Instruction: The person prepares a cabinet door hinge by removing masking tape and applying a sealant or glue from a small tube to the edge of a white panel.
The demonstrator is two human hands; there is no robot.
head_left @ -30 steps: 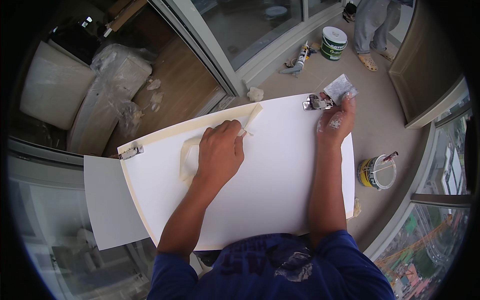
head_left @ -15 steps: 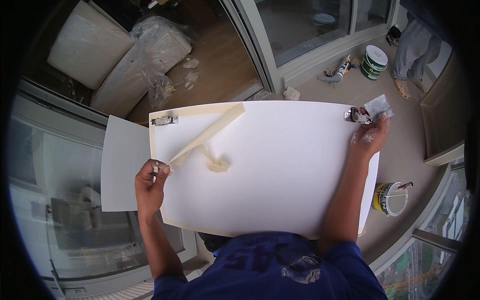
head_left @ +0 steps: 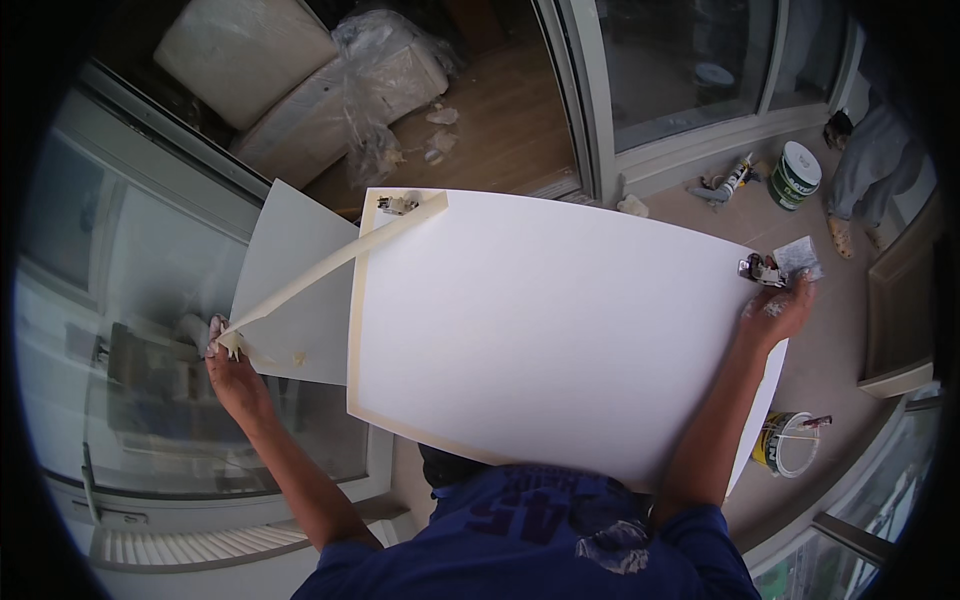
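Observation:
A white cabinet door [head_left: 560, 330] lies in front of me, with one metal hinge [head_left: 398, 205] at its far left corner and another hinge [head_left: 762, 269] at its far right. Beyond the left edge, my left hand [head_left: 235, 380] is closed on the crumpled end of a strip of masking tape [head_left: 318, 268]. The strip stretches taut back to the door's far edge, where it still sticks. More tape lines the left edge. My right hand [head_left: 780, 315] is closed at the door's right edge, holding a grey-white square sheet [head_left: 797, 258], its exact kind unclear. White dust marks these fingers.
A second white panel [head_left: 295, 270] sits beneath the door's left side. On the right stands a yellow-and-black bucket [head_left: 785, 443]. Farther off are a green-and-white bucket [head_left: 796, 176], a sealant tube [head_left: 735, 175] and a person's legs [head_left: 865, 170]. Glass doors run along the left.
My left hand has pulled the tape leftward past the door's edge, lifting and straightening the strip. The right hand keeps its place by the right hinge. The whole view has shifted.

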